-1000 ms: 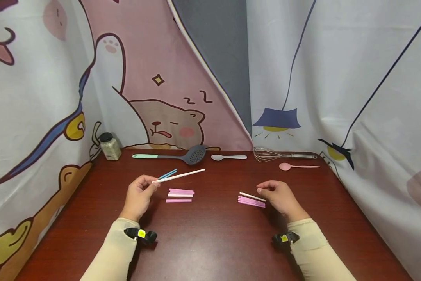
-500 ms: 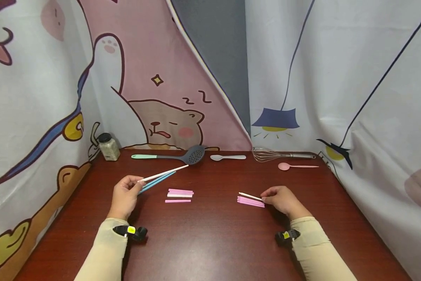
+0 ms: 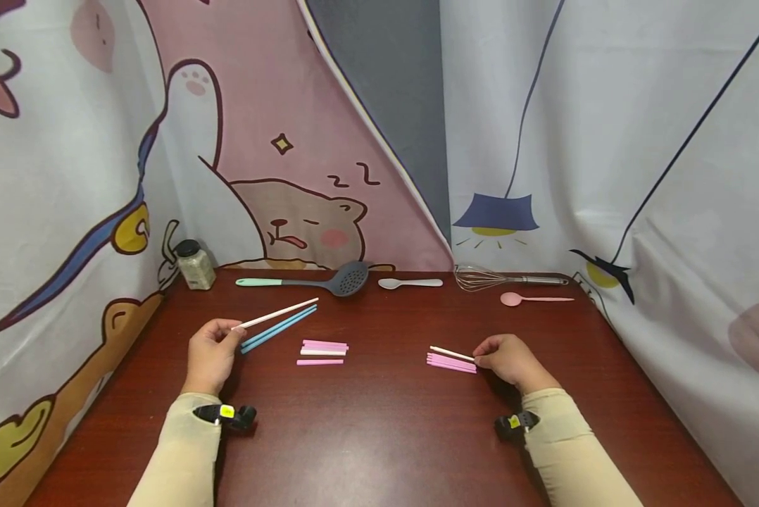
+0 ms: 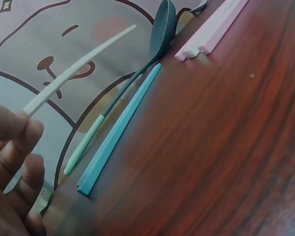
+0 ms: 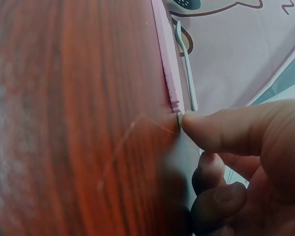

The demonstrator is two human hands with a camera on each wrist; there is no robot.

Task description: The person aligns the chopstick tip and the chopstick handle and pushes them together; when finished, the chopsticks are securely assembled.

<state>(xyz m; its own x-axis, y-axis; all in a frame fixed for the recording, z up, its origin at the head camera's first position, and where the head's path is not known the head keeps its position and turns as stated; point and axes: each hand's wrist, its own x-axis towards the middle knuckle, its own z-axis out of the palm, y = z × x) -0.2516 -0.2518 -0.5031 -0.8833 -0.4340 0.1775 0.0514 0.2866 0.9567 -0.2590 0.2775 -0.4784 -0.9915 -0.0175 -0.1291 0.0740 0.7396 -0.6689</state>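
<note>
In the head view my left hand pinches one end of a white chopstick and holds it raised, slanting up to the right. Two blue chopsticks lie side by side on the table just right of that hand. My right hand pinches the near end of another white chopstick between thumb and forefinger. This one lies beside a bundle of pink chopsticks. Midway along, more pink chopsticks lie with a white chopstick among them.
Along the back edge of the brown table lie a slotted skimmer, a white spoon, a whisk and a pink spoon. A black-lidded jar stands at the back left. Printed curtains hang behind.
My left hand has moved left with the white chopstick, uncovering the blue chopsticks. My right hand has come down to the end of the white chopstick beside the pink bundle and taken it.
</note>
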